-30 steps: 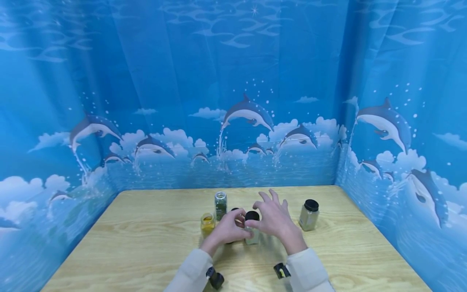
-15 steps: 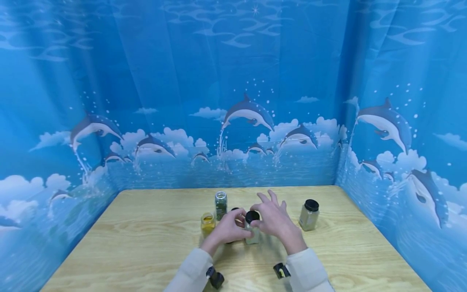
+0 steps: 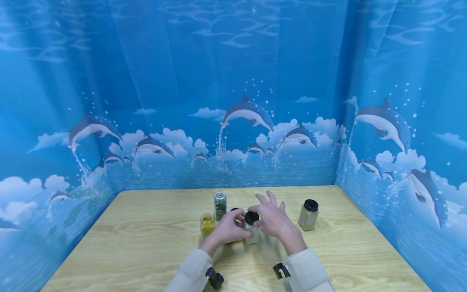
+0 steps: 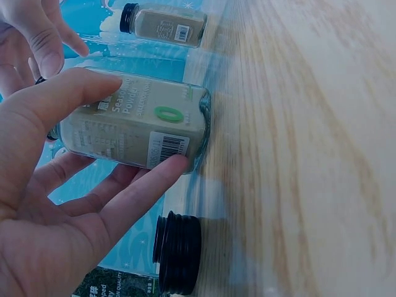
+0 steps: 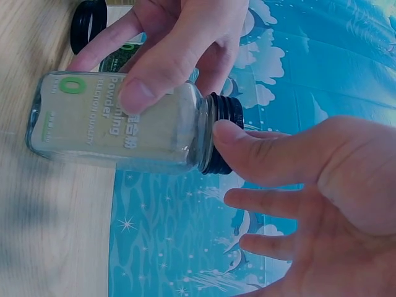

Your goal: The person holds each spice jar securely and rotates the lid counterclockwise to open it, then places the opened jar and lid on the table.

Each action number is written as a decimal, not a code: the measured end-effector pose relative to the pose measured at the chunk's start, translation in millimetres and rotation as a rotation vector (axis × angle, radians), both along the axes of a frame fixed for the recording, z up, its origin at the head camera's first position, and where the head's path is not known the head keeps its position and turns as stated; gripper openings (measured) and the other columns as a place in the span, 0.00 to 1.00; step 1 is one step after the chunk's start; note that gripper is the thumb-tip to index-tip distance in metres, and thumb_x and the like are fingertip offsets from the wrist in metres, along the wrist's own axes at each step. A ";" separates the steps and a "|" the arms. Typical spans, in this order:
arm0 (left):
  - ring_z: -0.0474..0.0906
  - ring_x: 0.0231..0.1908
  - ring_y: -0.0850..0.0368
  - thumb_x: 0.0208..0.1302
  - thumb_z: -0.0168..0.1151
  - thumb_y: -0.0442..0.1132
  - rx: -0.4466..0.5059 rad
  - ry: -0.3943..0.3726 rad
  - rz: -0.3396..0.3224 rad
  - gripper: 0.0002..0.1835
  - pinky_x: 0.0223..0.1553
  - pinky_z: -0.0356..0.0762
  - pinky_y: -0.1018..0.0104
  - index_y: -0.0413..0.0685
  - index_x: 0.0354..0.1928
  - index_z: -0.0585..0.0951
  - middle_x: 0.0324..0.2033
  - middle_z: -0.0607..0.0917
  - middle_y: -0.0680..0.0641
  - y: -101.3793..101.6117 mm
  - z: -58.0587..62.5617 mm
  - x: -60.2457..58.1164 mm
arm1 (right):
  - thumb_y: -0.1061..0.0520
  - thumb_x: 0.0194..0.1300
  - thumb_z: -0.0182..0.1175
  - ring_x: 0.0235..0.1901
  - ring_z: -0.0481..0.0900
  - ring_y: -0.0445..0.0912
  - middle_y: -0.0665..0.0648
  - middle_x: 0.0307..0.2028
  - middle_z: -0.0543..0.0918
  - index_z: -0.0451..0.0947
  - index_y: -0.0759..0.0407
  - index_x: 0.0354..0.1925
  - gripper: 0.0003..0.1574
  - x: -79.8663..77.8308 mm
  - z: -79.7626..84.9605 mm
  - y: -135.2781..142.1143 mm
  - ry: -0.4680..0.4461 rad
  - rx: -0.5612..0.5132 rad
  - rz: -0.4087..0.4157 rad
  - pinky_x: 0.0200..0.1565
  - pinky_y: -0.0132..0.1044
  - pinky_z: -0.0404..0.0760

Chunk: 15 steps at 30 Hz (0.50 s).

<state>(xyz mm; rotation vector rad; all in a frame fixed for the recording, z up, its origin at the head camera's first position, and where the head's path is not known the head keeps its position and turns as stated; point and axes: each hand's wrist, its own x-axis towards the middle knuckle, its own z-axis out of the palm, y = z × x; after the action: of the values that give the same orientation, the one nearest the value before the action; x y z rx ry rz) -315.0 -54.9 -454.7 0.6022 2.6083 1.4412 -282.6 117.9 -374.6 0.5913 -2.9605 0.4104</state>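
My left hand [image 3: 229, 229] holds an upright glass jar of seasoning powder [image 4: 139, 120] on the table, thumb on one side and fingers on the other. A green ring and a barcode show on its label. My right hand [image 3: 273, 219] pinches the jar's black screw lid [image 5: 229, 106] between thumb and index finger, the other fingers spread away. The lid sits on the jar's neck. Close beside the left hand are black lids [image 4: 180, 253], partly hidden by that hand in the head view.
Left of the hands stand a lidless jar of yellow powder [image 3: 207, 228] and, behind it, a lidless jar of green flakes [image 3: 220, 209]. A capped jar of pale powder [image 3: 308, 218] stands to the right. A dolphin-print curtain [image 3: 233, 121] borders the wooden table [image 3: 138, 239].
The right thumb has slid rightward across the lid's front while the index finger has shifted slightly left and nearer. More of the lid's top shows. The left hand and jar stay put.
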 end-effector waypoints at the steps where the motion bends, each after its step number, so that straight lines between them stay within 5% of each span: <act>1: 0.81 0.40 0.57 0.46 0.74 0.46 0.000 -0.001 -0.001 0.17 0.42 0.81 0.60 0.58 0.36 0.76 0.38 0.82 0.52 -0.1 0.0 0.2 | 0.54 0.55 0.69 0.73 0.45 0.64 0.59 0.70 0.61 0.79 0.43 0.54 0.26 0.2 -0.1 0.1 -0.003 -0.002 0.001 0.57 0.81 0.50; 7: 0.81 0.39 0.58 0.45 0.74 0.47 0.001 0.003 -0.007 0.18 0.41 0.82 0.62 0.57 0.35 0.74 0.38 0.82 0.52 -0.8 0.0 0.6 | 0.46 0.56 0.68 0.73 0.46 0.64 0.59 0.70 0.62 0.74 0.45 0.58 0.31 1.1 -0.6 0.6 0.016 -0.014 0.004 0.58 0.80 0.52; 15: 0.82 0.41 0.58 0.46 0.74 0.46 0.013 0.005 -0.005 0.18 0.42 0.82 0.63 0.57 0.34 0.74 0.39 0.83 0.52 0.1 -1.4 -0.6 | 0.32 0.52 0.65 0.71 0.52 0.65 0.60 0.67 0.68 0.81 0.49 0.43 0.28 -2.3 -2.6 -1.2 0.144 0.024 -0.050 0.57 0.78 0.57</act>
<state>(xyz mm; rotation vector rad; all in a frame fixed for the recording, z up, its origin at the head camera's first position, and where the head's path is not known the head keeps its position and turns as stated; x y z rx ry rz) -315.6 -54.8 -456.1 0.6152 2.6012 1.4586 -284.9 116.7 -377.2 0.5246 -2.8402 0.3141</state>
